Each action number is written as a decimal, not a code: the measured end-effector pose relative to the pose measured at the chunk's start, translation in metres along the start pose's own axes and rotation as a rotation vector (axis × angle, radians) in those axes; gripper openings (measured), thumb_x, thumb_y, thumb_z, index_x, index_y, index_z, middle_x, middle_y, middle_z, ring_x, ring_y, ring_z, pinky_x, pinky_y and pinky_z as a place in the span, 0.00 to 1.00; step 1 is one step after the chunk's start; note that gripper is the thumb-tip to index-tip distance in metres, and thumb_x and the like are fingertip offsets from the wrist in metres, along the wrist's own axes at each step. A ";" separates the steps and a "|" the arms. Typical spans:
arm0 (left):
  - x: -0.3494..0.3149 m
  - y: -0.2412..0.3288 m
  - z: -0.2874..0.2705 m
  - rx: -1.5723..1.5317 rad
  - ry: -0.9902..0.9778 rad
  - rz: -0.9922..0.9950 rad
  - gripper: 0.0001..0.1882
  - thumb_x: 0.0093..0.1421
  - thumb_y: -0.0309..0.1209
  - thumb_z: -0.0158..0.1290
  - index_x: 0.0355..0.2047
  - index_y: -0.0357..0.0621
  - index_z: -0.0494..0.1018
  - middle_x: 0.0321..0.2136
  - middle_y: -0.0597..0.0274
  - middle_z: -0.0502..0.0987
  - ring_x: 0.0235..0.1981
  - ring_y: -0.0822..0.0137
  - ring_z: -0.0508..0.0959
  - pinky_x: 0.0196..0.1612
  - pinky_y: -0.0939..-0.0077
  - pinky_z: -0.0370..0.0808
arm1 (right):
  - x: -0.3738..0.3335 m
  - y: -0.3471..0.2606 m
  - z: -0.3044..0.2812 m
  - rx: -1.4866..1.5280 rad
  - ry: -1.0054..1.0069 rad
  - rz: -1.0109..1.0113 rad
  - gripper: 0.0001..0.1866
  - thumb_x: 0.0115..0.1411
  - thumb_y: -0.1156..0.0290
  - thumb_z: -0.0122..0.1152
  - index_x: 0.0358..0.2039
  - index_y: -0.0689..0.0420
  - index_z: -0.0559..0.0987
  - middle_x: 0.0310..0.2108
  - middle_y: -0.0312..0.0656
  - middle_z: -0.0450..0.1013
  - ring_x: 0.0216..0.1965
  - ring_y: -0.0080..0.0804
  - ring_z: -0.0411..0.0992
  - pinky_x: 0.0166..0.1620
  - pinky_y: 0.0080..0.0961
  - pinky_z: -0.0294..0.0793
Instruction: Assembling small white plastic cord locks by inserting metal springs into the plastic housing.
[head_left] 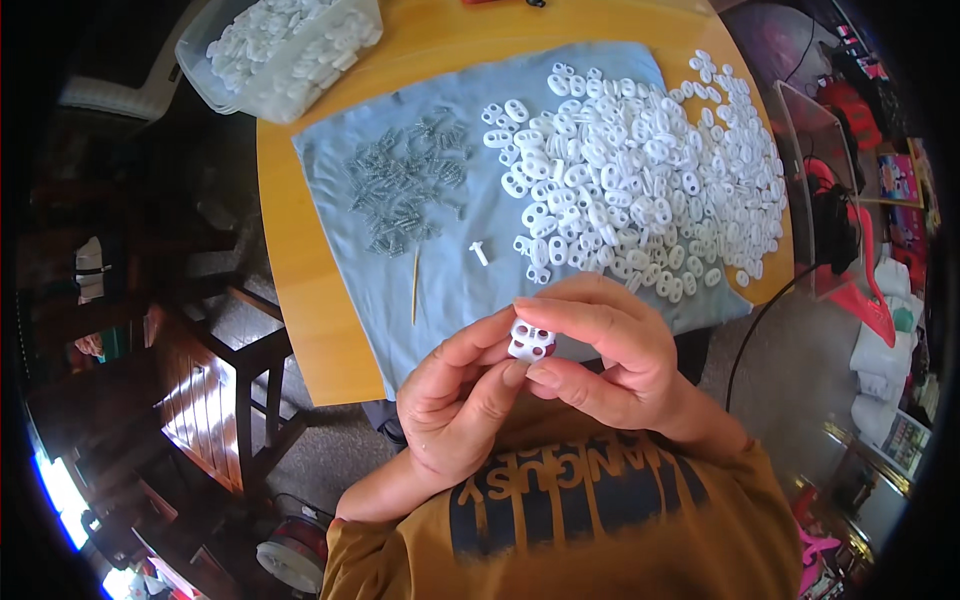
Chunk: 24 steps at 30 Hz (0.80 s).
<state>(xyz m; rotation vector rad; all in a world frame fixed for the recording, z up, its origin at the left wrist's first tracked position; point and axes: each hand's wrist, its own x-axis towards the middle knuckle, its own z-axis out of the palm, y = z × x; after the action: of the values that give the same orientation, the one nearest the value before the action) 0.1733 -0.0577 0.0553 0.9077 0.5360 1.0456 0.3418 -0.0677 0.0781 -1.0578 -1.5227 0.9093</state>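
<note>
Near the front edge of the table I hold a small white plastic cord lock [530,340] with several round holes in the side that shows. My left hand [455,400] pinches it between thumb and fingers from the left. From the right, my right hand [615,345] grips it with the thumb below and the fingers above. Beyond my hands lies a single white T-shaped plastic piece [480,252]. A thin wooden stick [415,288] rests to its left, its far end near a pile of small metal springs [405,175].
A blue-grey cloth [365,300] covers much of the wooden table [290,250]. Many white two-hole oval pieces [620,165] spread over its right side. A clear plastic tub [275,60] full of white pieces stands at the far left. A dark wooden chair [215,390] is left of the table.
</note>
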 end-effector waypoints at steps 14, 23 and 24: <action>0.001 0.005 -0.002 -0.110 -0.123 -0.058 0.20 0.61 0.18 0.48 0.53 0.32 0.60 0.40 0.49 0.75 0.35 0.67 0.79 0.40 0.76 0.77 | -0.007 0.007 0.000 0.004 -0.048 -0.100 0.19 0.60 0.69 0.57 0.48 0.66 0.72 0.40 0.46 0.71 0.35 0.33 0.71 0.38 0.25 0.70; -0.004 0.004 0.000 -0.138 -0.073 -0.072 0.19 0.61 0.18 0.49 0.52 0.32 0.62 0.39 0.49 0.76 0.34 0.67 0.79 0.39 0.76 0.78 | -0.011 0.010 0.009 -0.017 0.003 -0.140 0.17 0.62 0.68 0.53 0.48 0.66 0.72 0.39 0.45 0.71 0.35 0.33 0.70 0.37 0.26 0.70; -0.004 0.003 0.000 -0.122 -0.072 -0.045 0.18 0.61 0.18 0.48 0.52 0.31 0.63 0.39 0.49 0.76 0.34 0.67 0.79 0.39 0.76 0.78 | -0.012 0.010 0.010 -0.014 0.012 -0.136 0.17 0.63 0.68 0.52 0.47 0.66 0.72 0.38 0.45 0.71 0.34 0.33 0.70 0.37 0.26 0.70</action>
<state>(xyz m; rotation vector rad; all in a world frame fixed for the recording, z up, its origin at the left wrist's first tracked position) 0.1703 -0.0606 0.0575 0.8192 0.4256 0.9905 0.3343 -0.0762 0.0630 -0.9558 -1.5723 0.7980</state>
